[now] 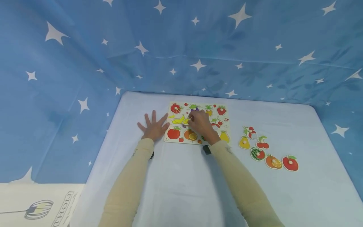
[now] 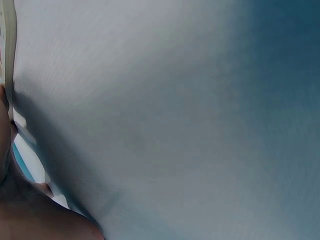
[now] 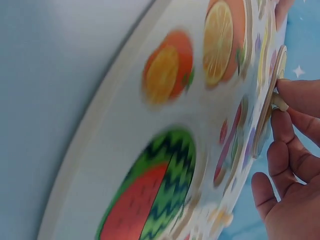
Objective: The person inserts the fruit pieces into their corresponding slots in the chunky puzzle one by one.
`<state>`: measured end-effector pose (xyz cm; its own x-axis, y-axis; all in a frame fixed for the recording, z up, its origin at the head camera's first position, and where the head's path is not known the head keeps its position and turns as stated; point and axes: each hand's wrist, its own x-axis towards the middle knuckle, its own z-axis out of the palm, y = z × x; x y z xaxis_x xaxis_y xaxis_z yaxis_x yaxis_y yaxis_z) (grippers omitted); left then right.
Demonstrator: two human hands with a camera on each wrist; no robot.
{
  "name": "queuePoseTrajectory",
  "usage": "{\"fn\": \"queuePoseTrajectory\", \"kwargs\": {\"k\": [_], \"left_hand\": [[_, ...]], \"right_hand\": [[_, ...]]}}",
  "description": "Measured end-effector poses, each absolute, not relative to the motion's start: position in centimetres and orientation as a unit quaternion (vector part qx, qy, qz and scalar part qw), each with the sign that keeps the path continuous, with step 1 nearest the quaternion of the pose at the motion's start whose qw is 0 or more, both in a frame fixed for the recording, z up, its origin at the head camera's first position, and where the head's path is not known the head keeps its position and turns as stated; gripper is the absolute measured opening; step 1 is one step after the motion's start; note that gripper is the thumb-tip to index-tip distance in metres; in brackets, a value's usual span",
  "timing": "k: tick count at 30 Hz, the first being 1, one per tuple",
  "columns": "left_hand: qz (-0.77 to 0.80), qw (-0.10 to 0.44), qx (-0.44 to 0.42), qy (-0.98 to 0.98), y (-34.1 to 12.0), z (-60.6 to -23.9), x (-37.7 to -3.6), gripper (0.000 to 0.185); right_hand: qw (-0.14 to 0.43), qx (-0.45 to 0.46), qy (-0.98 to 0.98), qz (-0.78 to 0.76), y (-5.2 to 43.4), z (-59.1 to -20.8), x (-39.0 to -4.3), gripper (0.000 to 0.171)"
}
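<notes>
My right hand (image 1: 200, 124) is over the middle of the fruit puzzle board (image 1: 198, 143). Its thumb and fingertips pinch the small knob of a yellow fruit puzzle piece (image 3: 267, 112), which stands tilted close over the board in the right wrist view. Part of that piece hides behind the fingers in the head view. To its left shows the board's banana picture (image 1: 178, 120). My left hand (image 1: 154, 130) rests on the table with fingers spread, thumb and forefinger right at the board's left edge. Knobbed pomegranate (image 1: 175, 108), grape (image 1: 194, 107), pineapple (image 1: 208, 111) and strawberry (image 1: 221, 110) pieces sit along the back row.
Right of the board lie loose knobbed pieces: a pear (image 1: 244, 142), cherries (image 1: 262, 143), a watermelon (image 1: 257, 154), an orange (image 1: 273, 162), an apple (image 1: 290, 163) and a red-and-white fruit (image 1: 250, 132). A blue star-patterned curtain (image 1: 175, 41) hangs behind the white-covered table (image 1: 175, 189).
</notes>
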<state>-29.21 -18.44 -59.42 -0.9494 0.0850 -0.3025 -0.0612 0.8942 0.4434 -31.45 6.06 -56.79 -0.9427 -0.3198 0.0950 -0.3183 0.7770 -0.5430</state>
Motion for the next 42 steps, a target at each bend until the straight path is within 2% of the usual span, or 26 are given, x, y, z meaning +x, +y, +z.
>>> {"fn": "queuePoseTrajectory", "kwargs": {"k": [6, 13, 18, 36, 39, 42], "left_hand": [[0.214, 0.162, 0.007, 0.963, -18.2, -59.6, -29.5, 0.068], [0.215, 0.165, 0.006, 0.963, -17.9, -59.5, -29.4, 0.067], [0.212, 0.164, 0.005, 0.963, -17.9, -59.5, -29.4, 0.067], [0.199, 0.163, -0.001, 0.966, -18.0, -59.0, -29.5, 0.066], [0.199, 0.158, 0.0, 0.967, -18.0, -58.9, -29.4, 0.066], [0.199, 0.157, 0.002, 0.967, -18.1, -58.9, -29.3, 0.066]], "right_hand": [[0.005, -0.17, 0.947, -0.273, 4.4, -57.1, -31.9, 0.012], [0.053, -0.139, 0.953, -0.264, 3.0, -57.1, -32.2, 0.017], [0.064, -0.131, 0.958, -0.246, 2.4, -57.3, -32.4, 0.019], [0.039, -0.139, 0.962, -0.232, 0.6, -57.8, -33.0, 0.013], [0.046, -0.139, 0.961, -0.236, 0.7, -57.7, -32.9, 0.021], [0.049, -0.144, 0.96, -0.236, 0.9, -57.5, -32.8, 0.039]]}}
